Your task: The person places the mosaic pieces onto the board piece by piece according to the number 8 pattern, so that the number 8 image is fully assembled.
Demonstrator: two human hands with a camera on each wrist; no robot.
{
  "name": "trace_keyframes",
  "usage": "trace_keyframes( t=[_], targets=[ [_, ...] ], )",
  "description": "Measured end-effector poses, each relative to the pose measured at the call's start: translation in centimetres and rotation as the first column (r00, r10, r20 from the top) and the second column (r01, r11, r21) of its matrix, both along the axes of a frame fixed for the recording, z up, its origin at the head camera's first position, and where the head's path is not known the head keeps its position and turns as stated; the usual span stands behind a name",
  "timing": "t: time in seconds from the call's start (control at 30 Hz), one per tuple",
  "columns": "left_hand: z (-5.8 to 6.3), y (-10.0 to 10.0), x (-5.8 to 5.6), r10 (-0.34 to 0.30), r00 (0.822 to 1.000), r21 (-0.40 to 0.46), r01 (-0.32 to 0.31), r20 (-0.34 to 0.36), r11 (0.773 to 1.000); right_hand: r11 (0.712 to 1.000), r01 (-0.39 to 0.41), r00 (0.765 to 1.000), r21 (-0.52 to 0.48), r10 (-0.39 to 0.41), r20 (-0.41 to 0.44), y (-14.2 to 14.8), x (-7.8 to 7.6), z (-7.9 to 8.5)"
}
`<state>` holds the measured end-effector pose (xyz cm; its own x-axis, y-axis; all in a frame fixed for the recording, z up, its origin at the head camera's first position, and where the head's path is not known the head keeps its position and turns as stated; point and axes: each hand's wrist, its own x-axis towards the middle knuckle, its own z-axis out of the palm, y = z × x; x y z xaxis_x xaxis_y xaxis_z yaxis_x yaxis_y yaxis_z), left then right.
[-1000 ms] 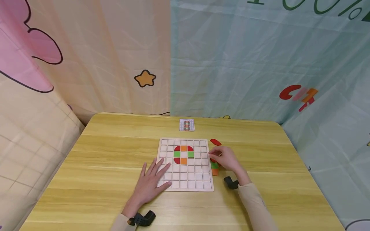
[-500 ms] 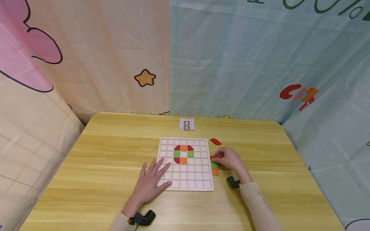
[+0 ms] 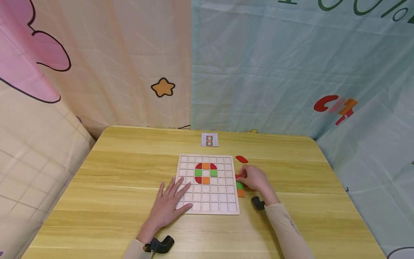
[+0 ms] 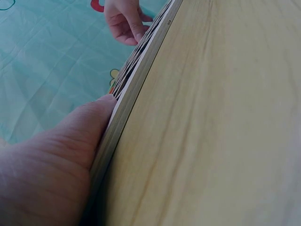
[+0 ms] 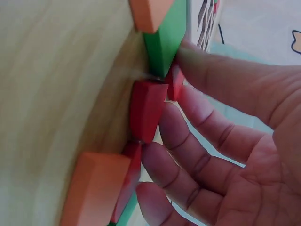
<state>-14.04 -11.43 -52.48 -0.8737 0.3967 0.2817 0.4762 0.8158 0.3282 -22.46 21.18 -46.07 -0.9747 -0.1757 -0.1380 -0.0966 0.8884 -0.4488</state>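
Note:
My left hand [image 3: 169,203] lies flat with spread fingers on the left side of a white grid board [image 3: 223,207]; its thumb [image 4: 101,110] reaches over the board's near edge. Red rounded pieces [image 3: 198,180], orange squares [image 3: 206,180] and green squares [image 3: 214,173] form a ring in the grid. Right of the board, my right hand [image 3: 256,178] pinches a small red block [image 5: 174,84] between thumb and index finger, beside a green block [image 5: 167,40]. The other fingers are bent close over another red block [image 5: 148,110]. The palm hides part of this row from the head view.
A small printed card [image 3: 210,139] with a grid pattern lies behind the board. Red pieces [image 3: 242,159] lie by the board's back right corner, and an orange block [image 3: 241,193] ends the row in front. Fabric curtains [image 3: 258,72] hang behind the table [image 3: 129,151].
My right hand has moved from the board's right edge slightly right and down to the loose blocks, its thumb and index now at a red one. The left hand has stayed put.

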Motion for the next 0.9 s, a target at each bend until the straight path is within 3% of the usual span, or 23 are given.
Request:
trace_keyframes(
  t=[0.47,0.7,0.9],
  targets=[
    [0.04,0.05,0.16,-0.001,1.000,-0.008,0.001,-0.001,1.000,0.997,0.027,1.000,-0.066,-0.027,-0.001,0.12,-0.01,-0.32],
    [0.02,-0.05,0.15,0.008,1.000,-0.008,-0.008,0.001,1.000,0.996,-0.092,0.995,-0.008,0.092,-0.049,0.31,-0.33,-0.20],
    [0.01,-0.05,0.13,0.005,1.000,-0.011,-0.005,-0.004,1.000,0.986,-0.166,0.986,-0.018,0.166,-0.010,0.55,-0.74,-0.05]
  ],
)
